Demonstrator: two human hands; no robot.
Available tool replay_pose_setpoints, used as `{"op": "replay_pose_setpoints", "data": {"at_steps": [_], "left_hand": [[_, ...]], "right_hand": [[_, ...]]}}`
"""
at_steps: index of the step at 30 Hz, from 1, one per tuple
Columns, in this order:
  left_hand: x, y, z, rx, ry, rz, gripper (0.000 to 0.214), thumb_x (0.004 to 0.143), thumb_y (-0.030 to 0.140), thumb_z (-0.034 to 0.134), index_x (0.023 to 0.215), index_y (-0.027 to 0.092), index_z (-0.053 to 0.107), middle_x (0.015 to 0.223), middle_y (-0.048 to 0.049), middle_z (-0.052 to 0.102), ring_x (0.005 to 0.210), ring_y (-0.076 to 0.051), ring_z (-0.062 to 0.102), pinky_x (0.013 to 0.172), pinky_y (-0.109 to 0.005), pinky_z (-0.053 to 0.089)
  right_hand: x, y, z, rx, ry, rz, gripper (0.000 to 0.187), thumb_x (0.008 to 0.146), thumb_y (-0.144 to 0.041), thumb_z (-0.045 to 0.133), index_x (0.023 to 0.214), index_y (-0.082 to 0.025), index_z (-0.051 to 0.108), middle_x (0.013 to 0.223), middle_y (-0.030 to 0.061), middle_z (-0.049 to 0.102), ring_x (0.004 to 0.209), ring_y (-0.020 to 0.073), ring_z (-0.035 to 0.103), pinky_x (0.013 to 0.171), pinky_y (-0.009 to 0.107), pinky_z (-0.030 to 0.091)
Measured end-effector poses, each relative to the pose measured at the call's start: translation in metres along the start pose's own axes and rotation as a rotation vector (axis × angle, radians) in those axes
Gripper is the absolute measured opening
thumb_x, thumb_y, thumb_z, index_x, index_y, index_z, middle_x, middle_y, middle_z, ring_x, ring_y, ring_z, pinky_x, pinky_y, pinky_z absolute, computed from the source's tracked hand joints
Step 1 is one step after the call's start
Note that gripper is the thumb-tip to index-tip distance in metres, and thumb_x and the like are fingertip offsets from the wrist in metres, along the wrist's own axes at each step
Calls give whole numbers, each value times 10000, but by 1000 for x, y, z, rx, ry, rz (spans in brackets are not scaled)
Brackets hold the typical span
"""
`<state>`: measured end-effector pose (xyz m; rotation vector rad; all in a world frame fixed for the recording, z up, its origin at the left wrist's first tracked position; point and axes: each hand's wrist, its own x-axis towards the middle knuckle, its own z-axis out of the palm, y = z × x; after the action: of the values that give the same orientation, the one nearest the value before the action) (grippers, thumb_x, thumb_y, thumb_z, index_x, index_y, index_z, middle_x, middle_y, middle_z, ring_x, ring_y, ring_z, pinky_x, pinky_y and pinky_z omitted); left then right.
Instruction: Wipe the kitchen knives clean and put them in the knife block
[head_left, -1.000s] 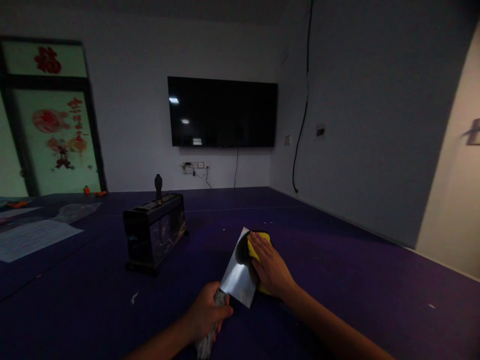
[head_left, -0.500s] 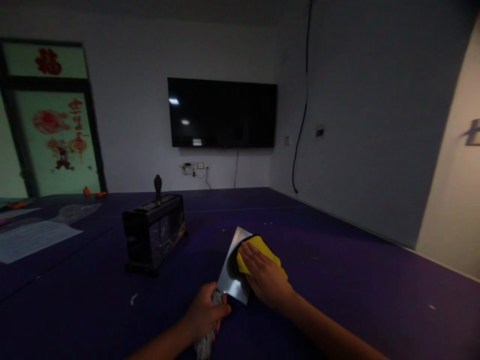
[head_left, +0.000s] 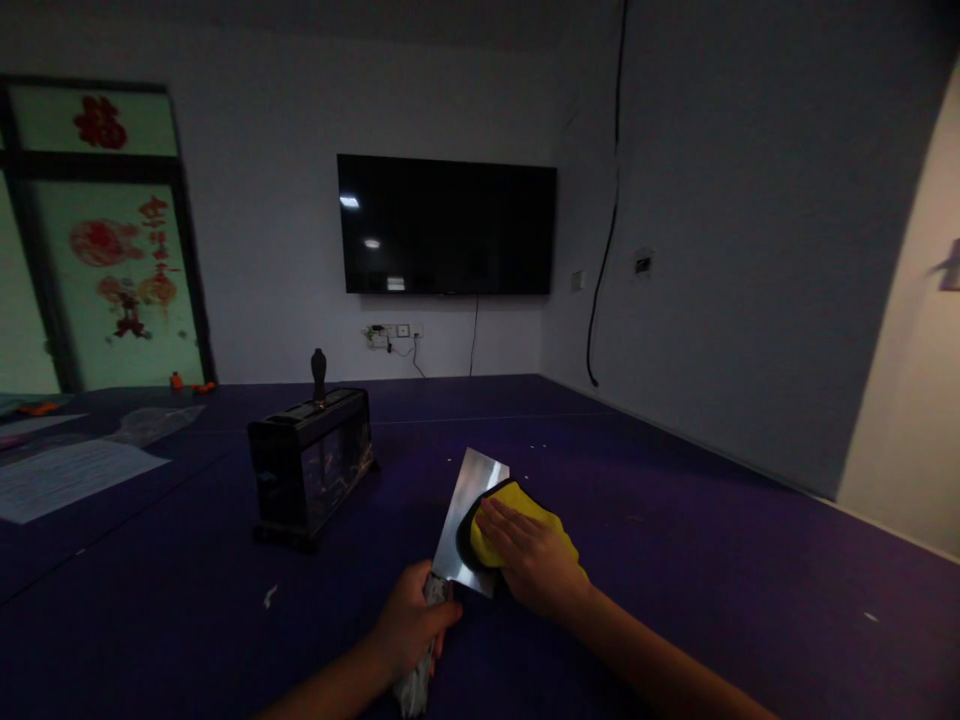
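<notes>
- Purple surface [head_left: 675, 560] spreads below our hands; beyond them hangs a dark television [head_left: 450, 225].
- Our left hand [head_left: 415, 622] is closed around the handle [head_left: 415, 692] of the scraper [head_left: 451, 535], whose metal blade [head_left: 472, 476] points away from us.
- Our right hand [head_left: 536, 567] holds the yellow cloth [head_left: 528, 503] against this blade.
- Black box [head_left: 311, 478] stands left of our hands.

Cloth [head_left: 531, 502] hides part of blade [head_left: 459, 515], right hand [head_left: 536, 560] covers part of cloth, left hand [head_left: 409, 618] hides part of handle [head_left: 413, 690]. Paper [head_left: 75, 475] cut off at left edge, too small to read. Cable [head_left: 616, 190] cut off by top edge.
</notes>
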<state>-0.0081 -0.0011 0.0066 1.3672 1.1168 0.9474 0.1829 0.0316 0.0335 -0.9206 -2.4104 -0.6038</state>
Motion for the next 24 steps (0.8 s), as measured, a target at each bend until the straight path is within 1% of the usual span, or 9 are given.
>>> {"op": "replay_pose_setpoints", "data": {"at_steps": [2, 4, 6, 8, 10, 16, 18, 21, 24], "left_hand": [[1, 0, 0, 7, 13, 12, 268, 595, 297, 579, 792, 176, 443, 373, 117, 390, 250, -60, 329, 284, -171, 283], [1, 0, 1, 2, 46, 39, 260, 579, 233, 555, 813, 161, 465, 416, 100, 426, 283, -57, 355, 295, -165, 288], [2, 1, 2, -5, 72, 61, 248, 547, 164, 525, 791, 148, 485, 459, 84, 456, 313, -46, 364, 314, -158, 299], [3, 1, 2, -2, 85, 68, 216, 522, 125, 499, 736, 147, 486, 453, 82, 449, 321, -41, 359, 324, -156, 301], [2, 1, 3, 14, 85, 60, 204, 527, 119, 483, 727, 153, 479, 420, 90, 431, 302, -45, 352, 318, -158, 291], [-2, 3, 2, 58, 70, -7, 329, 568, 141, 496, 893, 163, 453, 391, 111, 435, 254, -67, 357, 280, -160, 268], [-3, 6, 1, 70, 72, -23, 349, 578, 148, 504, 920, 167, 436, 383, 118, 427, 247, -69, 353, 274, -160, 271], [-4, 8, 2, 76, 27, -21, 319, 599, 184, 529, 904, 168, 436, 374, 118, 417, 248, -69, 356, 277, -161, 288], [-3, 8, 2, 65, -32, -13, 266, 619, 232, 549, 854, 169, 441, 357, 117, 402, 247, -65, 348, 282, -161, 291]], "right_hand": [[0, -8, -4, 45, -37, -128, 536, 680, -40, 365, 1204, -62, 472, 1280, 146, 430, 1216, 225, 338, 981, 373, 341], [1, -19, -7, 107, -72, -234, 526, 705, -61, 366, 1225, -55, 446, 1293, 140, 416, 1238, 214, 298, 1001, 354, 314], [3, -29, -8, 173, -82, -281, 513, 727, -74, 362, 1234, -44, 430, 1303, 131, 408, 1254, 198, 263, 1018, 333, 288], [5, -33, -9, 215, -91, -289, 505, 737, -79, 358, 1235, -27, 421, 1310, 134, 397, 1261, 189, 246, 1026, 321, 276], [6, -34, -10, 233, -109, -298, 507, 737, -77, 353, 1238, -19, 413, 1316, 138, 387, 1264, 187, 240, 1025, 323, 276], [6, -27, -16, 262, -134, -291, 569, 688, -54, 358, 1255, -53, 403, 1322, 119, 384, 1265, 179, 235, 1025, 336, 272], [7, -26, -16, 266, -139, -287, 587, 674, -51, 356, 1259, -66, 401, 1326, 110, 381, 1265, 176, 236, 1028, 339, 264], [7, -22, -15, 249, -152, -279, 619, 648, -55, 368, 1267, -69, 393, 1344, 110, 351, 1271, 188, 220, 1029, 353, 258], [7, -14, -12, 223, -149, -230, 652, 626, -53, 377, 1277, -81, 381, 1363, 101, 319, 1278, 193, 198, 1029, 366, 255]]}}
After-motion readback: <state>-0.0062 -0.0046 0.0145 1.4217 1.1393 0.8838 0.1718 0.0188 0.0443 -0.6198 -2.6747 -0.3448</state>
